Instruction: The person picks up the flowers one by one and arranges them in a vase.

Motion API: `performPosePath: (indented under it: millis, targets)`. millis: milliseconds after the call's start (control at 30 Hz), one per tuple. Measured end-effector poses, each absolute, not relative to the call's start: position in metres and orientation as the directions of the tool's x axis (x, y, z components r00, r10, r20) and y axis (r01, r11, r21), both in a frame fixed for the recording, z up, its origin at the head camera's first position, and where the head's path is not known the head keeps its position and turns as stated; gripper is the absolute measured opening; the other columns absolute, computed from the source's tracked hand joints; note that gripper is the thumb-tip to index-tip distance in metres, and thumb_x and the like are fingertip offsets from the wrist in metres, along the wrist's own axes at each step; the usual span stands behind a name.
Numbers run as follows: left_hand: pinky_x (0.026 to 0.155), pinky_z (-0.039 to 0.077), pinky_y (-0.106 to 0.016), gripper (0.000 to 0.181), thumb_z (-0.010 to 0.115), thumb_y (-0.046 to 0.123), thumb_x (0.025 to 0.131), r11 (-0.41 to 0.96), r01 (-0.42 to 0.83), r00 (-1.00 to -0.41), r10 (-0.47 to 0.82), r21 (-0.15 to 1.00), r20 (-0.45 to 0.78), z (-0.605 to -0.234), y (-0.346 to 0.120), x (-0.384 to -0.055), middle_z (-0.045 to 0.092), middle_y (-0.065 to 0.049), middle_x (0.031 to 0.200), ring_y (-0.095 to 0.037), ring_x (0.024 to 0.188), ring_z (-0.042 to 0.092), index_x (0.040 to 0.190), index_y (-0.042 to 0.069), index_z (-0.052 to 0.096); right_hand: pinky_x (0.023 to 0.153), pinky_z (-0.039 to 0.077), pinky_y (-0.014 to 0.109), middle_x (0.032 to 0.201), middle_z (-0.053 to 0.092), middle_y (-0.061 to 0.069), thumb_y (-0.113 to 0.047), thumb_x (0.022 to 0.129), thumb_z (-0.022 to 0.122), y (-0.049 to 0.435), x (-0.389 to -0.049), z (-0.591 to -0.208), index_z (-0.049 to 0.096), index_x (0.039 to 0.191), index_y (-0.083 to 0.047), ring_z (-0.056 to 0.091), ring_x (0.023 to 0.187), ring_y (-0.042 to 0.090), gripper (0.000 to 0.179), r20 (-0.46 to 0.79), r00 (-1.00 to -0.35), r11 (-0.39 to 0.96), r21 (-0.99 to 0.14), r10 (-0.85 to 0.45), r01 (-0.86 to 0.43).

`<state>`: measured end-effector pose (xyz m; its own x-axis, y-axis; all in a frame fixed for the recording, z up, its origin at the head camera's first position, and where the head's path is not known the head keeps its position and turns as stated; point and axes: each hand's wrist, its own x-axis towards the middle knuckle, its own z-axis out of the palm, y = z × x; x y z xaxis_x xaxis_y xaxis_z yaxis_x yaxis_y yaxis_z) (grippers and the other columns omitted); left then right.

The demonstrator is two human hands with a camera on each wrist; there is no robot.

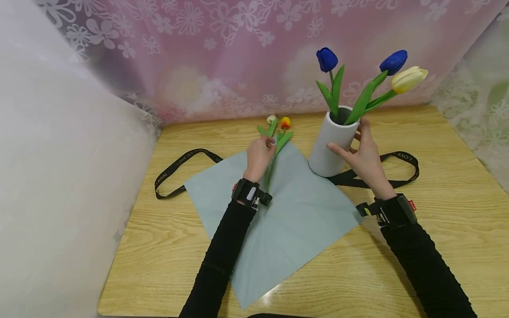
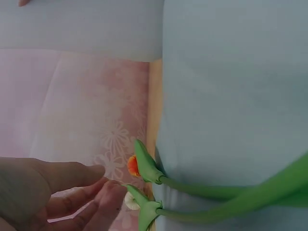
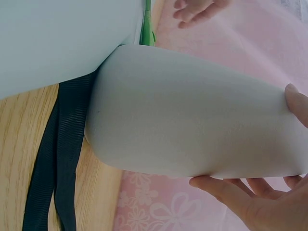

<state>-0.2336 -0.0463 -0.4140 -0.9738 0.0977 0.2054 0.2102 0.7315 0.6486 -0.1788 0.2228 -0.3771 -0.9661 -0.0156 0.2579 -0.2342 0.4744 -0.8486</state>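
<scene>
A white vase (image 1: 328, 145) stands at the right edge of a pale blue wrapping sheet (image 1: 302, 221). My right hand (image 1: 363, 154) grips its upper part, thumb on the near side and fingers round the far right side. Two blue tulips (image 1: 327, 59) and a pale yellow tulip (image 1: 409, 79) rise from the vase. On the sheet lie a white tulip (image 2: 131, 201) and an orange-red tulip (image 2: 133, 166), their green stems pointing towards me. Over these stems hovers my left hand (image 1: 260, 154), fingers loosely bent, thumb and fingertips close to the white tulip's leaf.
A black lettered ribbon (image 1: 165, 176) loops out from under the sheet at left. Another loop of black ribbon (image 1: 403, 170) shows at right, passing by the vase's base. Behind the wooden table (image 1: 449, 212) hangs a pink flowered curtain (image 1: 238, 57); a white cloth (image 1: 59, 154) hangs at left.
</scene>
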Motion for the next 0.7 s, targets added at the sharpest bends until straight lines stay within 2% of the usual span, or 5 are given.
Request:
performPosePath:
  millis: [267,400,700]
  targets:
    - [0.070,0.057,-0.035,0.019,0.073,0.015,0.095,0.828,0.162,-0.987,0.137,0.537,0.085,-0.422,-0.046,-0.232,0.076,-0.014,0.096,-0.026,0.082,0.071,0.106,0.000,0.077,0.098,0.040,0.075,0.162,0.026,0.012,-0.013,0.090,0.079,0.222,-0.179,-0.377,0.014,0.161,-0.028,0.036,0.142,0.050,0.097,0.267,-0.964,0.474,-0.846,-0.018,-0.243]
    - [0.075,0.057,-0.036,0.019,0.076,0.016,0.093,0.840,0.141,-0.988,0.156,0.524,0.016,-0.425,-0.046,-0.230,0.076,-0.014,0.096,-0.026,0.085,0.071,0.102,-0.001,0.077,0.098,0.041,0.075,0.162,0.026,0.012,-0.014,0.090,0.079,0.222,-0.178,-0.377,0.014,0.160,-0.029,0.036,0.142,0.050,0.097,0.260,-0.965,0.473,-0.848,-0.018,-0.238]
    - [0.077,0.059,-0.036,0.019,0.074,0.008,0.093,0.829,0.144,-0.987,0.161,0.541,0.016,-0.431,-0.044,-0.232,0.076,-0.013,0.102,-0.027,0.089,0.073,0.110,-0.001,0.076,0.097,0.042,0.075,0.162,0.026,0.012,-0.014,0.090,0.079,0.222,-0.178,-0.376,0.014,0.160,-0.029,0.035,0.142,0.049,0.097,0.255,-0.967,0.470,-0.852,-0.017,-0.233]
